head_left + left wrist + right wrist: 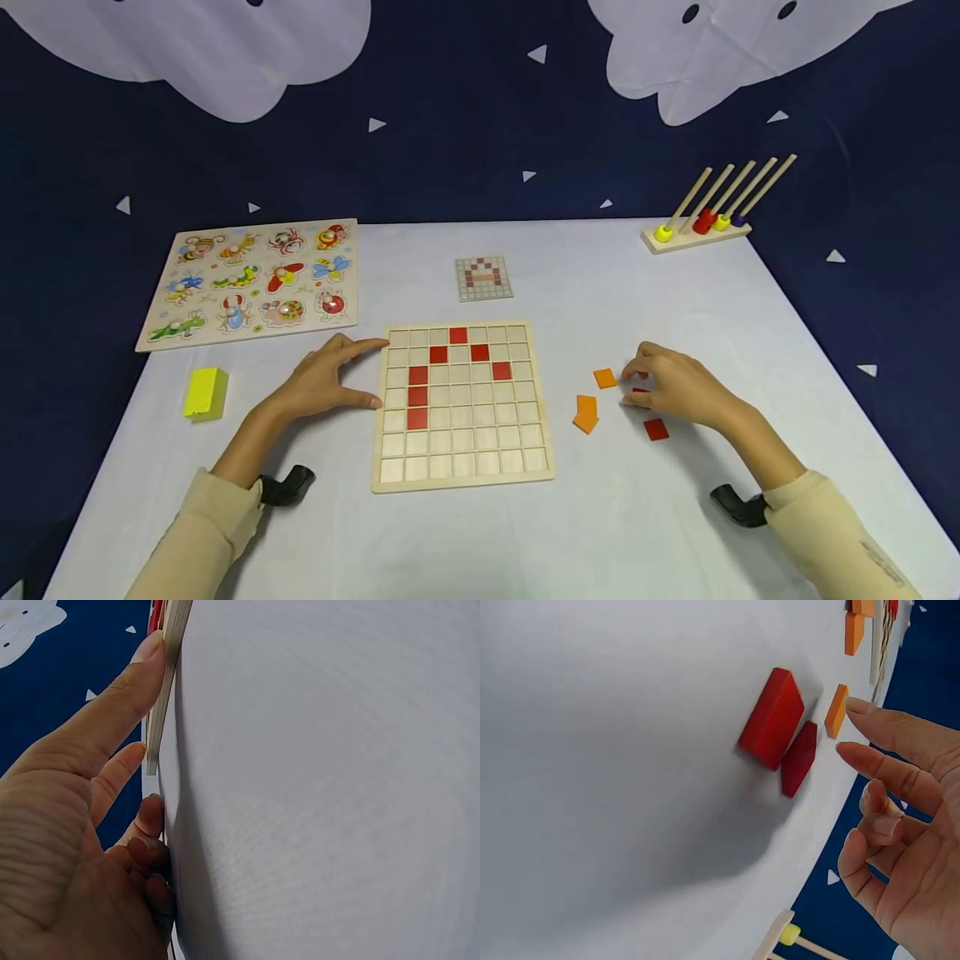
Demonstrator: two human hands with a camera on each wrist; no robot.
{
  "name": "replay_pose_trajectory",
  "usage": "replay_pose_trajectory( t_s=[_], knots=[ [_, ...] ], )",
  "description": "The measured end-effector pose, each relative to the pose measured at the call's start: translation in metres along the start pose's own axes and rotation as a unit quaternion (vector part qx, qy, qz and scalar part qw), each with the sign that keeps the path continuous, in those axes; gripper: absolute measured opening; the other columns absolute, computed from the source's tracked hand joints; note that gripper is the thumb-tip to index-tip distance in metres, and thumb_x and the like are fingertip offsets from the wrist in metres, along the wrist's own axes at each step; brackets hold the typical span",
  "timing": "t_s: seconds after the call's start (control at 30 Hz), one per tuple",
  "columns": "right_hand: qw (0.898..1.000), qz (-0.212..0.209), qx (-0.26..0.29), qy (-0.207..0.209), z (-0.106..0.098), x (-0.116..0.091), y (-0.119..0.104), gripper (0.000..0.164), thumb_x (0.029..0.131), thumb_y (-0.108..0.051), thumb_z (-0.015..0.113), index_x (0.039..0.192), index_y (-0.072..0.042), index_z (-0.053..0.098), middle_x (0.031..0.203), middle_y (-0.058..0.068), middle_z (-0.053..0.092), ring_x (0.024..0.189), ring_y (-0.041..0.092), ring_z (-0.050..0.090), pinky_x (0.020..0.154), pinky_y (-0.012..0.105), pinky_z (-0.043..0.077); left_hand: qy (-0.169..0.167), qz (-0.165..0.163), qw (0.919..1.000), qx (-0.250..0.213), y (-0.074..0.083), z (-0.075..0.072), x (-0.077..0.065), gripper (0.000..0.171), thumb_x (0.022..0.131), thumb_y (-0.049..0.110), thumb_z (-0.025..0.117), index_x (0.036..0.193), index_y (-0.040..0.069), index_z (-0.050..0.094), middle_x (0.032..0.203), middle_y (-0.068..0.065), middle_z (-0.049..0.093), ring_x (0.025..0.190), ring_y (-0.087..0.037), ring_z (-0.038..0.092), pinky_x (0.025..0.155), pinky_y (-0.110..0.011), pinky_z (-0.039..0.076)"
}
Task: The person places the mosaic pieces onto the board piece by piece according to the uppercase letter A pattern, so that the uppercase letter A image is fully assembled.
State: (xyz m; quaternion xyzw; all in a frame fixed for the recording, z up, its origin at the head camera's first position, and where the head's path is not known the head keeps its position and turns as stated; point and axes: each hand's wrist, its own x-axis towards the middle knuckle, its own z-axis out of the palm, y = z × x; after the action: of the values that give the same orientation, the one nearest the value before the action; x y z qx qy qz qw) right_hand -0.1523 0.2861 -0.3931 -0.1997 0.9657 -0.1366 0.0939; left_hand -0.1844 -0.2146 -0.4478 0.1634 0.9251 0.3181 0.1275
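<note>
A wooden grid board [465,436] lies on the table with several red square tiles [417,396] set in its cells. My left hand [318,383] touches the board's left edge with thumb and index finger stretched apart. In the left wrist view the thumb lies against the board's side [166,697]. My right hand [678,385] hovers over the loose tiles with nothing between thumb and index finger. Beneath and beside it are two red tiles [772,720], one partly hidden in the head view. Just left lie an orange tile [604,378] and two overlapping orange tiles [587,406].
Behind the board lies a small pattern card [483,278]. An insect puzzle board [247,283] is at the back left, above a yellow block [206,393]. At the back right stands a peg stand [697,237] with coloured beads. A dark cloth [450,167] hangs behind the table.
</note>
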Motion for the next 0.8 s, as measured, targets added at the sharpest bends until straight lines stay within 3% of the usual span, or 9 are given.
replay_pose_trajectory(
  t_s=[0.4,0.8],
  knots=[
    [1.0,0.01,0.009,0.005,0.001,-0.02,0.014,0.024,0.075,-0.022,0.086,0.093,-0.011,0.076,0.084,-0.004,0.055,0.072,0.01,0.046,0.064,0.028,0.038,-0.002,0.004,0.9999,-0.009,0.0,0.0,0.0,0.093,0.065,0.046,0.091,0.146,0.026,0.05,0.1,-0.006,0.046,0.089,-0.021,0.041,0.078,-0.036,0.035],
    [1.0,0.0,0.004,0.015,0.011,-0.023,0.02,0.018,0.075,-0.016,0.084,0.09,-0.011,0.074,0.081,-0.006,0.052,0.071,0.01,0.046,0.063,0.026,0.038,-0.002,0.001,1.0,-0.007,0.002,-0.001,-0.001,0.093,0.065,0.045,0.091,0.146,0.025,0.05,0.099,-0.007,0.046,0.087,-0.021,0.04,0.077,-0.035,0.035]
  ],
)
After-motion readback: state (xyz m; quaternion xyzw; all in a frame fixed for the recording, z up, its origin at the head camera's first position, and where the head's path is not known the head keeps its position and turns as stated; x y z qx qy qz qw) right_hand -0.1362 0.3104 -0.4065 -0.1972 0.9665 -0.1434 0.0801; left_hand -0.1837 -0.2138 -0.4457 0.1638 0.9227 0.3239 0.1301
